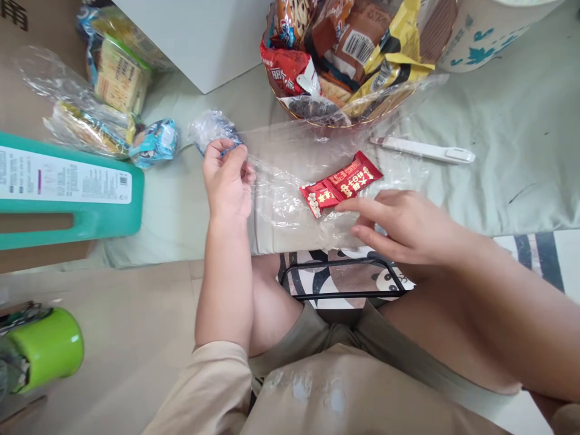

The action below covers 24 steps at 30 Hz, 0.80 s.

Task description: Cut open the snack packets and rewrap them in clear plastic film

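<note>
My left hand (228, 177) pinches the edge of a clear plastic bag (290, 175) that lies spread on the pale green cloth (498, 151), near the bag's crumpled end with a blue packet inside. My right hand (399, 226) rests on the bag with its fingers stretched out, fingertips touching a red snack packet (341, 183) with yellow print. Whether the packet lies inside or on top of the bag I cannot tell.
A basket (348, 118) heaped with snack packets stands behind the bag. A white pen-like tool (423, 149) lies right of it. At the left are a teal bottle (67, 193) on its side, bagged snacks (109, 90) and a green cup (45, 347).
</note>
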{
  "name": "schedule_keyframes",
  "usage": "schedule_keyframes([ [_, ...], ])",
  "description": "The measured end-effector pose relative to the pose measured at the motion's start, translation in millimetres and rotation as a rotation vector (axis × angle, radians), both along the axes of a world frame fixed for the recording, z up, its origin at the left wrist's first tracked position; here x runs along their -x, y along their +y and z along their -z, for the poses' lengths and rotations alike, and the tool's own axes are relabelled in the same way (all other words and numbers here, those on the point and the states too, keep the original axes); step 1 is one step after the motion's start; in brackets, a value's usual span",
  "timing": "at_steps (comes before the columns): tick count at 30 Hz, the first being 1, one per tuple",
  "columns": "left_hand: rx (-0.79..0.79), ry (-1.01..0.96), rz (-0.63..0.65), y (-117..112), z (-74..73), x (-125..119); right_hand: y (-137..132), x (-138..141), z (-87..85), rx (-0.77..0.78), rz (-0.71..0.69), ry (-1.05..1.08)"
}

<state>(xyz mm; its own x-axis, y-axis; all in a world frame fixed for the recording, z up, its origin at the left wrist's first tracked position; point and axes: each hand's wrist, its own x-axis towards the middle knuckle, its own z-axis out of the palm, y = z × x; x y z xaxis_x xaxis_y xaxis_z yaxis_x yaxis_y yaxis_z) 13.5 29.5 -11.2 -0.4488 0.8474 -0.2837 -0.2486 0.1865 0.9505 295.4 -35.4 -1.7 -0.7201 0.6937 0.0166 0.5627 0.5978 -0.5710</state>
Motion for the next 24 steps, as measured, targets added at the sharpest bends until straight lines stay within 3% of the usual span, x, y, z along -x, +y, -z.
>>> schedule_keyframes([
  [4,-0.022,0.036,-0.025,1,0.3,-3,-3,5,-1.6,-0.086,-0.006,0.014],
  [7,0.038,0.001,0.038,-3,-0.1,-2,-2,19,-2.7,-0.256,0.228,0.105],
  [10,0.115,-0.001,0.185,-15,-0.6,1,3,36,-0.4,-0.282,0.391,0.067],
  [14,0.17,0.022,0.49,-37,-1.0,-6,10,48,8.8,-0.228,0.303,-0.03],
  [16,0.161,-0.036,0.569,-44,-2.1,-13,11,49,13.2,-0.228,0.29,-0.057],
  [20,0.205,-0.34,0.595,-43,-9.1,-22,14,48,17.3,-0.205,0.294,-0.071],
  [24,0.286,-0.486,0.53,-34,-18.5,-22,20,42,18.0,-0.183,0.248,0.124],
])
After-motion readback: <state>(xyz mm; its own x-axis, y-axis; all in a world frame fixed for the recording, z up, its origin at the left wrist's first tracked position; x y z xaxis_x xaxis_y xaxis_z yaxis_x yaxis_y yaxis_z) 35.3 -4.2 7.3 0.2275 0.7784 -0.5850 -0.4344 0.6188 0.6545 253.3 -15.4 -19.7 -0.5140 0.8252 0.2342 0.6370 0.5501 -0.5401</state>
